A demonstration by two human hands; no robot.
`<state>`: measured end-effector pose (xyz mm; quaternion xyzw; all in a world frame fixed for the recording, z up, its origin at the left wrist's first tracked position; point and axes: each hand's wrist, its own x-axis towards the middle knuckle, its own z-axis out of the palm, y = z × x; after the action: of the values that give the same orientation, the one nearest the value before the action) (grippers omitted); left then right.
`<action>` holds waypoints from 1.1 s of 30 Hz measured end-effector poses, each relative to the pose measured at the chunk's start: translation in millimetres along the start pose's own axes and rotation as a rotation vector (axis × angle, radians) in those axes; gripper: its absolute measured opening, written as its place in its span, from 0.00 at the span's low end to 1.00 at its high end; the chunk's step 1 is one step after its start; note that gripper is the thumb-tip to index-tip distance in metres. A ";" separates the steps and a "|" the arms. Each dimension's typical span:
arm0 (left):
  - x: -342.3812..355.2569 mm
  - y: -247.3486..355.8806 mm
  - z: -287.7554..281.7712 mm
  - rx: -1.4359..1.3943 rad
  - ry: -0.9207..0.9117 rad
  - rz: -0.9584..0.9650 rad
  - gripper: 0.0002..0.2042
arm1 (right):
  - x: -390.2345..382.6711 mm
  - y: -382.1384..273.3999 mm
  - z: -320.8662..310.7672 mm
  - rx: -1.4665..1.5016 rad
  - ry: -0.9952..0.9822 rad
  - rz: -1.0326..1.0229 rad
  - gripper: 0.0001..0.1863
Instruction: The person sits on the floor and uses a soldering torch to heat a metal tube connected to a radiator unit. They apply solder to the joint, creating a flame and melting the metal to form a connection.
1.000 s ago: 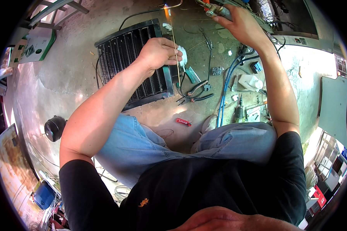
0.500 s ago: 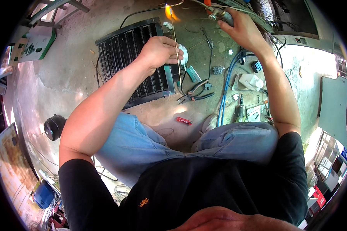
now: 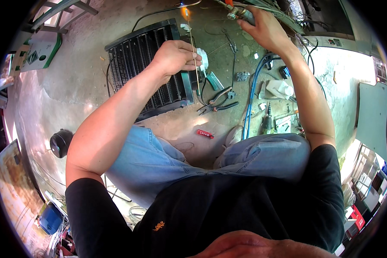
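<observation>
Black metal forms a finned panel [image 3: 135, 53] lying on the concrete floor [image 3: 84, 92], its right part covered from view by the left hand [image 3: 176, 56] and forearm. That hand's fingers are narrowed on a thin rod [image 3: 193, 45], whose upper end meets an orange glow [image 3: 185, 13] toward the floor's far edge, close to a bent tube [image 3: 176, 8]. The right hand's fingers wrap around a torch [image 3: 246, 16], well to the right of the rod. Just beside the rod are a round white part [image 3: 203, 60] and a green strip [image 3: 214, 80], with pliers [image 3: 225, 105] nearer the person. A red lighter [image 3: 205, 133] lies in front of the legs. Blue hoses [image 3: 250, 94] cross the floor at right, near a white bottle [image 3: 281, 89]; the right forearm partly blocks the clutter there. Toward the floor's left edge sits a round black object [image 3: 61, 142].
</observation>
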<state>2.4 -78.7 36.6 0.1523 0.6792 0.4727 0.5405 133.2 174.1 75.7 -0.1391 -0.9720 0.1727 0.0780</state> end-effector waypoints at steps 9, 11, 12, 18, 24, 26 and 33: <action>-0.1 1.3 2.0 0.007 0.005 -0.004 0.16 | -3.1 3.3 -1.7 -0.019 -0.029 -0.004 0.25; -0.4 2.0 2.3 0.010 0.006 -0.003 0.16 | -1.8 5.5 3.1 -0.016 0.068 -0.092 0.25; -0.4 1.7 1.8 0.012 0.009 -0.002 0.16 | -1.3 2.8 1.3 -0.012 0.026 -0.045 0.25; 0.4 1.0 -0.3 0.012 0.015 0.006 0.17 | 0.3 -3.9 -5.5 -0.023 -0.073 0.051 0.25; 1.1 2.3 1.5 0.021 0.004 0.005 0.16 | -1.5 7.9 3.5 -0.037 0.006 -0.041 0.24; 1.7 1.5 1.4 0.021 0.003 0.003 0.16 | -0.7 6.0 3.9 -0.026 0.024 -0.062 0.24; 1.7 1.3 1.0 0.021 0.008 0.001 0.16 | 0.9 -5.1 -4.0 -0.005 -0.050 0.038 0.24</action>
<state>2.3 -76.3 36.7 0.1564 0.6862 0.4662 0.5360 131.9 171.1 81.3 -0.1532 -0.9712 0.1752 0.0502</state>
